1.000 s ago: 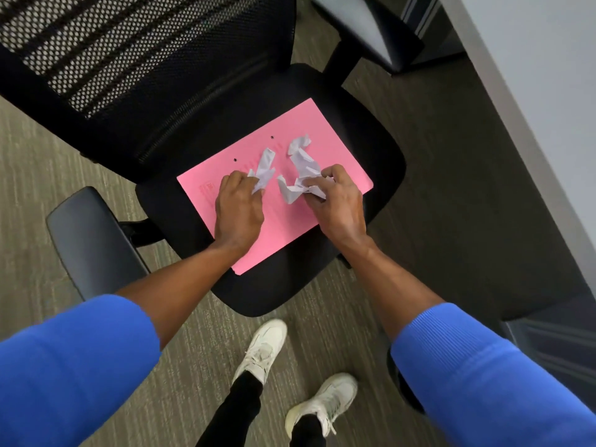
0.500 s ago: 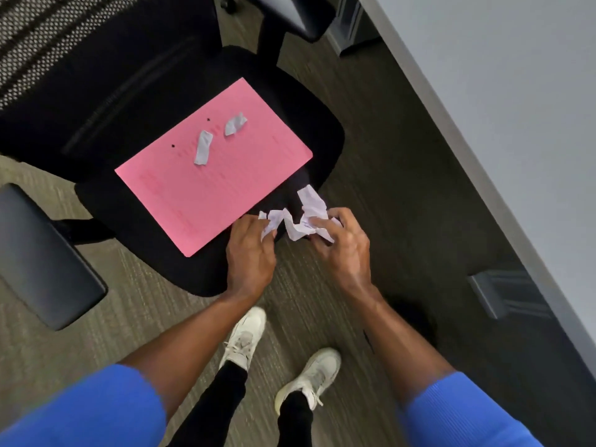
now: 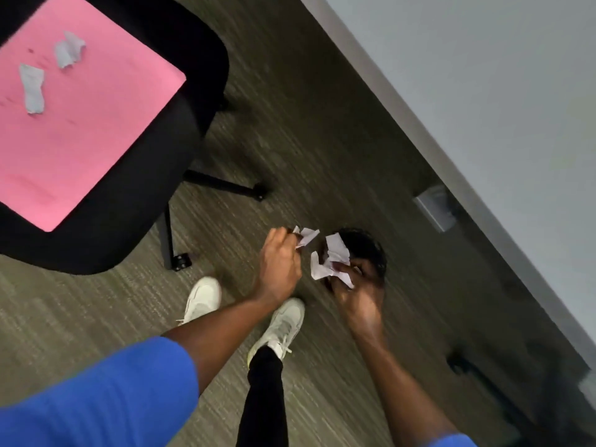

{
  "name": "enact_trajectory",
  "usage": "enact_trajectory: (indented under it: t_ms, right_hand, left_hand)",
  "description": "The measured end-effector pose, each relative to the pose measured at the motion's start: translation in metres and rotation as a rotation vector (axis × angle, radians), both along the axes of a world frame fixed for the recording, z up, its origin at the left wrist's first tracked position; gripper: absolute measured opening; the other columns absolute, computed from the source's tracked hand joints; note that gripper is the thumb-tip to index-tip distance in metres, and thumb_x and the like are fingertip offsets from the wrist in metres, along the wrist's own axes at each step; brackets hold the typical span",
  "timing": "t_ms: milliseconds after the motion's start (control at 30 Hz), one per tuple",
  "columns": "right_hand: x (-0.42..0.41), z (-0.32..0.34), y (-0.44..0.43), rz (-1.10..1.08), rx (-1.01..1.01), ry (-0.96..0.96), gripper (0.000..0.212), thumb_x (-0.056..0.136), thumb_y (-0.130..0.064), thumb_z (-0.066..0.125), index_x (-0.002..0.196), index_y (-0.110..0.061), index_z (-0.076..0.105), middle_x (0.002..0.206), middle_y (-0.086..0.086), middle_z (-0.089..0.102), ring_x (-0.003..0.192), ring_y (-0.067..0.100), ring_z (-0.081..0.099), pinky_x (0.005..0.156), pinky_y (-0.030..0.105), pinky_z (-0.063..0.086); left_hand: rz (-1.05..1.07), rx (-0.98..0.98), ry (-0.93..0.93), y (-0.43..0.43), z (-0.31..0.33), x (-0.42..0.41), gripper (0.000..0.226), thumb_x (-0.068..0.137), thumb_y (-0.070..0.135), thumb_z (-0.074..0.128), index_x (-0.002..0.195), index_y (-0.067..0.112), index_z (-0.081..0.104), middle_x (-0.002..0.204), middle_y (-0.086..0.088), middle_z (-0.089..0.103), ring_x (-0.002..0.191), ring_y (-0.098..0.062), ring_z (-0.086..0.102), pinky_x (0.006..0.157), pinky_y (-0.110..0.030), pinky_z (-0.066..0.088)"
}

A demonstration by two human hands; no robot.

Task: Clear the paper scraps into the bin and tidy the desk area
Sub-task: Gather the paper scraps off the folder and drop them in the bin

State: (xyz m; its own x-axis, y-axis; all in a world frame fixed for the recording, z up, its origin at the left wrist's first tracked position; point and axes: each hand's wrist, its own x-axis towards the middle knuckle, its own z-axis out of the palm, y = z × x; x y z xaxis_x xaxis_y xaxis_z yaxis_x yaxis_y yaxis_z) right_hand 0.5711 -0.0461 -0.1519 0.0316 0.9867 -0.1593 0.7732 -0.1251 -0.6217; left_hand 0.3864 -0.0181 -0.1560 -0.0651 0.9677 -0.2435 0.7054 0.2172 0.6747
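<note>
My left hand is closed on a small crumpled white paper scrap. My right hand grips a larger bunch of crumpled white scraps. Both hands hang over the carpet, right beside a dark round bin that my right hand partly hides. Two more white scraps, one long and one short, lie on a pink paper sheet on the black office chair seat at the upper left. The view is motion-blurred.
The grey desk top runs diagonally along the right. A grey box sits under its edge. Chair legs with casters stand near my white shoes. A dark bar lies on the carpet at the lower right.
Both hands carried their scraps off the chair, rightward and down to the dark bin. The view swung right, so the chair and pink sheet slid to the upper left.
</note>
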Motion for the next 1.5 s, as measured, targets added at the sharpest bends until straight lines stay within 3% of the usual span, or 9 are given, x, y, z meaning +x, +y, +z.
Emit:
enact_trajectory:
  t_ms: [67,233,400,567,833,1033,1200,1367,1500]
  right_hand:
    - [0.023,-0.012,-0.014,-0.062,-0.06,-0.022,0.027,0.079,-0.003,0.088,0.104,-0.013,0.085,0.121,0.012,0.074,0.108,0.028,0.074,0.091,0.035,0.06]
    - [0.069,-0.049,-0.034,-0.093,-0.068,-0.093,0.028,0.075,-0.006,0.093,0.101,-0.012,0.086,0.109,0.014,0.077,0.095,0.032,0.078,0.08,0.028,0.052]
    - [0.096,-0.082,-0.033,-0.084,-0.052,-0.124,0.023,0.079,-0.009,0.082,0.102,-0.011,0.084,0.11,0.016,0.077,0.102,0.032,0.073,0.086,0.025,0.046]
    - [0.108,-0.111,-0.023,-0.131,-0.155,-0.152,0.028,0.076,-0.003,0.087,0.104,-0.009,0.083,0.108,0.022,0.075,0.099,0.041,0.074,0.084,0.036,0.054]
    - [0.11,-0.136,0.0,-0.104,-0.263,-0.132,0.052,0.083,-0.009,0.084,0.133,-0.01,0.07,0.131,0.016,0.072,0.122,0.037,0.067,0.101,0.043,0.054]
    - [0.108,-0.127,0.009,-0.114,-0.252,-0.154,0.052,0.089,-0.01,0.078,0.139,-0.006,0.066,0.138,0.021,0.068,0.128,0.04,0.064,0.103,0.044,0.052]
    - [0.107,-0.122,0.013,-0.161,-0.271,-0.149,0.048,0.092,-0.003,0.07,0.14,-0.006,0.066,0.139,0.027,0.065,0.132,0.044,0.059,0.108,0.048,0.05]
    - [0.091,-0.109,0.011,-0.131,-0.221,-0.108,0.05,0.088,0.002,0.071,0.138,-0.003,0.067,0.143,0.026,0.063,0.136,0.044,0.058,0.111,0.048,0.05]
    - [0.068,-0.099,0.011,-0.104,-0.179,-0.091,0.053,0.085,0.005,0.073,0.137,-0.002,0.066,0.145,0.024,0.061,0.138,0.045,0.056,0.111,0.057,0.049]
  left_hand:
    - [-0.055,-0.068,-0.02,-0.005,-0.014,0.026,0.043,0.085,-0.005,0.063,0.127,0.001,0.07,0.131,-0.021,0.067,0.123,-0.04,0.061,0.11,-0.048,0.051]
    - [-0.196,-0.037,-0.052,-0.009,-0.053,0.077,0.032,0.095,0.019,0.054,0.115,0.005,0.076,0.113,-0.019,0.074,0.107,-0.039,0.069,0.09,-0.042,0.056]
    - [-0.305,-0.142,-0.008,-0.002,-0.086,0.11,0.039,0.095,0.01,0.066,0.133,0.005,0.071,0.145,-0.017,0.066,0.137,-0.034,0.059,0.109,-0.035,0.046]
    - [-0.356,-0.16,-0.031,0.006,-0.114,0.122,0.037,0.096,0.012,0.065,0.131,-0.001,0.069,0.144,-0.023,0.063,0.131,-0.041,0.062,0.109,-0.044,0.048]
    - [-0.481,-0.223,-0.037,0.012,-0.148,0.13,0.048,0.098,0.021,0.064,0.144,0.009,0.063,0.152,-0.02,0.057,0.142,-0.037,0.054,0.117,-0.041,0.043]
    - [-0.433,-0.235,-0.084,0.012,-0.149,0.117,0.071,0.096,0.011,0.065,0.16,-0.003,0.037,0.168,-0.029,0.034,0.157,-0.044,0.036,0.119,-0.041,0.038]
    - [-0.467,-0.292,-0.086,0.011,-0.144,0.107,0.067,0.095,0.007,0.066,0.156,-0.008,0.041,0.163,-0.028,0.044,0.152,-0.044,0.042,0.123,-0.039,0.035]
    - [-0.446,-0.289,-0.063,0.008,-0.131,0.092,0.059,0.096,0.017,0.062,0.153,0.005,0.049,0.166,-0.017,0.039,0.147,-0.041,0.041,0.117,-0.046,0.043]
    - [-0.462,-0.247,-0.003,0.001,-0.114,0.065,0.032,0.099,0.02,0.061,0.126,0.009,0.071,0.14,-0.015,0.064,0.134,-0.037,0.051,0.112,-0.041,0.044]
